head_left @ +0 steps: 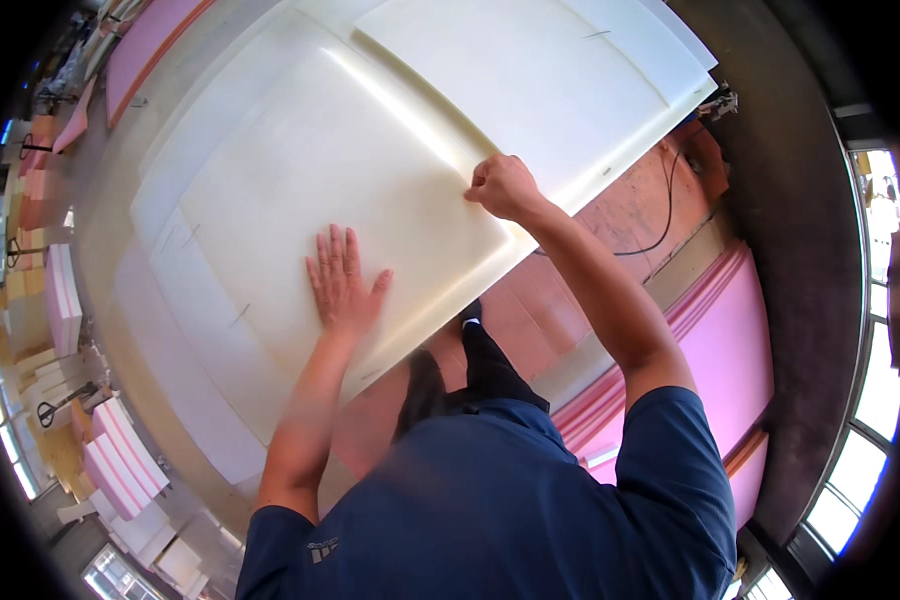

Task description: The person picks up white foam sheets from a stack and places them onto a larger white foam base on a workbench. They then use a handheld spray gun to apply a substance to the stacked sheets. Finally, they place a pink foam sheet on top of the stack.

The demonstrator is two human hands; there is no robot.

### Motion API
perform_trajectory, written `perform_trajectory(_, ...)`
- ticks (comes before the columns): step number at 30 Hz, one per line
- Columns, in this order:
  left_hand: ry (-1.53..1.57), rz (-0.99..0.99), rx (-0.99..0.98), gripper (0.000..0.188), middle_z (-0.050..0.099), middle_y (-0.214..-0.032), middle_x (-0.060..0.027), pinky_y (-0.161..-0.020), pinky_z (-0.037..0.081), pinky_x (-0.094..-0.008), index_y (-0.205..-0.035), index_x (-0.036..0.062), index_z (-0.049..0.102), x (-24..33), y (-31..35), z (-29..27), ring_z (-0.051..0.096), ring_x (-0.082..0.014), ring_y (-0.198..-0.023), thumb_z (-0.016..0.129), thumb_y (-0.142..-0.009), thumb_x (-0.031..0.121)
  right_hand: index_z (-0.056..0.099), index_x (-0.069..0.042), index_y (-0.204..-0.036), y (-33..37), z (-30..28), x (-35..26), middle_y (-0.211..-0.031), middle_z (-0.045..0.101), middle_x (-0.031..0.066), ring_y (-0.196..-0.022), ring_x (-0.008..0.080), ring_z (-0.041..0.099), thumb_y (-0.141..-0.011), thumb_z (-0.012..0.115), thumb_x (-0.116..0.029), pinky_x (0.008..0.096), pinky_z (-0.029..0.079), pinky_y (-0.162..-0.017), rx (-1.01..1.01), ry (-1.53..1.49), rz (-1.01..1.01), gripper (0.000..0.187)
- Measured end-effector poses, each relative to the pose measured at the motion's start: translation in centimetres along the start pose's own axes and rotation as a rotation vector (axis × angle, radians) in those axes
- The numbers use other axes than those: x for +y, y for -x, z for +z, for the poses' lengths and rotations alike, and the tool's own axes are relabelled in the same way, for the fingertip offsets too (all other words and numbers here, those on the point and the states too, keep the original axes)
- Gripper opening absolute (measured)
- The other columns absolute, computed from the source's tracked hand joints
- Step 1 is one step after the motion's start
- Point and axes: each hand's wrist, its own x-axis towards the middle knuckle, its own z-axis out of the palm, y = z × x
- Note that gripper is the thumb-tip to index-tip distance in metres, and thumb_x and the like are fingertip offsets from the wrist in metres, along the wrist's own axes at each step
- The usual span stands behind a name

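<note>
A large cream-white foam sheet (260, 190) lies in front of me. My left hand (344, 285) rests on it palm down, fingers stretched out and slightly spread. Further right, a thicker whitish foam slab (545, 75) has a raised edge running diagonally beside the sheet. At the near end of that edge is my right hand (504, 188), with its fingers curled closed. What those fingers pinch, if anything, is hidden.
Pink foam sheets (735, 350) are stacked at the right over a reddish floor (515, 300), where a dark cable (660, 235) curves. A pink panel (150, 45) lies at the far left. Pink-and-white foam blocks (125, 460) stand along the left side.
</note>
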Motion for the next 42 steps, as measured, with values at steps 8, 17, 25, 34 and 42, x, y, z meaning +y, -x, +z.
perform_trajectory(8, -0.004, -0.003, -0.024, 0.091, 0.009, -0.168, -0.0128, -0.122, -0.001, -0.0556, -0.16, 0.0091, 0.014, 0.4, -0.3, 0.2, 0.004, -0.0334, -0.155, 0.048, -0.095, 0.062, 0.075, -0.003, -0.083, 0.1, -0.7, 0.1, -0.079, 0.072, 0.0145, -0.083, 0.0316, 0.068, -0.079, 0.077, -0.018, 0.0427, 0.055, -0.075, -0.037, -0.047, 0.066, 0.016)
perform_trajectory(17, 0.014, 0.002, -0.02, 0.092, 0.012, -0.167, -0.0141, -0.122, 0.0, -0.0564, -0.16, 0.0083, 0.016, 0.3, -0.3, 0.2, 0.006, -0.0351, -0.154, 0.049, -0.094, 0.064, 0.074, -0.003, -0.082, -0.2, -0.3, 0.4, -0.08, 0.072, 0.016, -0.084, 0.0321, 0.068, -0.079, 0.078, -0.019, 0.0425, 0.054, -0.076, -0.036, -0.034, 0.062, 0.017)
perform_trajectory(25, 0.014, -0.004, -0.024, 0.093, 0.012, -0.167, -0.0161, -0.122, 0.002, -0.0569, -0.16, 0.0075, 0.015, 0.7, -0.5, -0.5, 0.007, -0.0361, -0.154, 0.055, -0.093, 0.057, 0.075, -0.003, -0.081, -0.5, 0.1, 0.9, -0.082, 0.072, 0.0168, -0.083, 0.0354, 0.068, -0.078, 0.079, -0.021, 0.0436, 0.054, -0.077, -0.019, 0.006, 0.029, 0.018)
perform_trajectory(34, 0.094, 0.001, -0.072, 0.093, 0.014, -0.166, -0.0191, -0.12, 0.001, -0.0605, -0.159, 0.0043, 0.018, 0.7, -0.2, -1.4, 0.008, -0.0405, -0.153, 0.054, -0.093, 0.059, 0.076, -0.004, -0.097, -5.4, -1.8, -4.1, -0.091, 0.074, 0.0126, -0.089, 0.0294, 0.069, -0.082, 0.077, -0.032, 0.0413, 0.054, -0.077, 0.139, -0.04, 0.026, 0.031)
perform_trajectory(42, 0.137, -0.011, -0.094, 0.089, 0.015, -0.166, -0.0188, -0.119, 0.005, -0.0619, -0.158, 0.0058, 0.022, 0.4, -0.3, -1.4, 0.01, -0.0405, -0.153, 0.052, -0.094, 0.06, 0.073, -0.004, -0.097, -20.0, 0.5, -10.8, -0.095, 0.073, 0.0133, -0.094, 0.0306, 0.067, -0.084, 0.078, -0.037, 0.0413, 0.054, -0.076, 0.166, 0.065, -0.026, 0.036)
